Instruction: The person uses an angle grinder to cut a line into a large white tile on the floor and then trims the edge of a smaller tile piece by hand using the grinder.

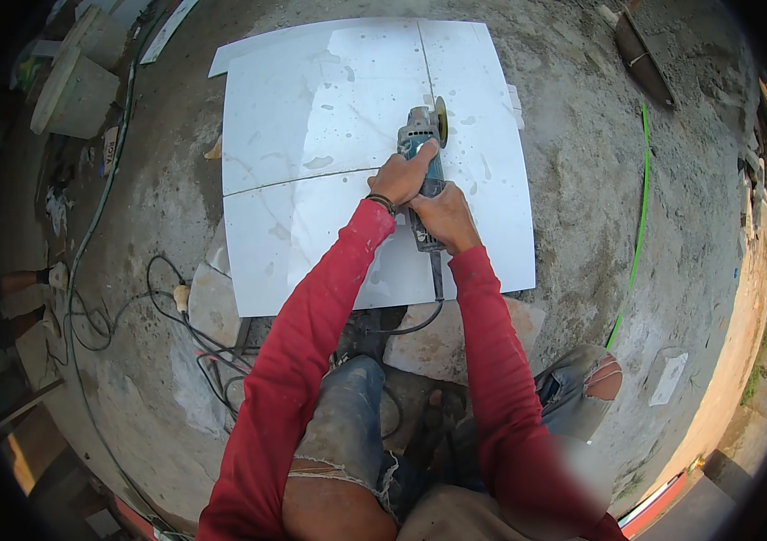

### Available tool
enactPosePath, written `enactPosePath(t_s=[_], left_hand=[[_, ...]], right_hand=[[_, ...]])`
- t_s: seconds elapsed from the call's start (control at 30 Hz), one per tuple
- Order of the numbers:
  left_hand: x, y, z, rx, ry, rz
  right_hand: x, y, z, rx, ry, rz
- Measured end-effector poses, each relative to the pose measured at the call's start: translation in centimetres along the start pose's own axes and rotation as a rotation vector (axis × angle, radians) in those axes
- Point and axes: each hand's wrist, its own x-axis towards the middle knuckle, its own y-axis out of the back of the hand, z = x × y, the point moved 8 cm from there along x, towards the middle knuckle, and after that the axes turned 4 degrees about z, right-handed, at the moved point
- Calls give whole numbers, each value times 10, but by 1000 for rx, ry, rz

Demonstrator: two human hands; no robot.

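Observation:
Both my hands are wrapped round a teal and grey angle grinder (419, 144). My left hand (399, 177) grips the front of its body, and my right hand (447, 216) holds the rear part. The thin disc (441, 120) stands on edge at the far right side of the tool's head, beside a line that runs to the far edge of a large white tile (311, 234). Another dark line crosses the tile from its left edge toward my left hand. Whether the disc touches the tile, I cannot tell. A black cord leaves the grinder's near end.
Pale stone slabs (429, 347) lie under the tile's near edge. Tangled black cables (212, 352) spread at the left, near a long hose (95, 216). Buckets (77, 95) stand far left, with another person's hand (58, 275) below. A green strip (643, 207) crosses the concrete at right.

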Motion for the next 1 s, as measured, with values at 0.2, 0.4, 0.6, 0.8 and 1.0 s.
enactPosePath(t_s=[0.2, 0.4, 0.6, 0.8, 1.0], left_hand=[[-4, 0, 1, -8, 6, -27], [-11, -1, 2, -7, 5, -59], [-20, 2, 4, -36, -8, 20], [-24, 2, 4, -29, -15, 39], [-24, 1, 3, -27, -14, 21]], right_hand=[[1, -2, 4, 1, 24, 25], [-1, -1, 6, 10, 50, 72], [-3, -4, 12, -37, -23, -11], [-9, 2, 6, -36, 23, 68], [-10, 0, 8, -33, -24, -18]])
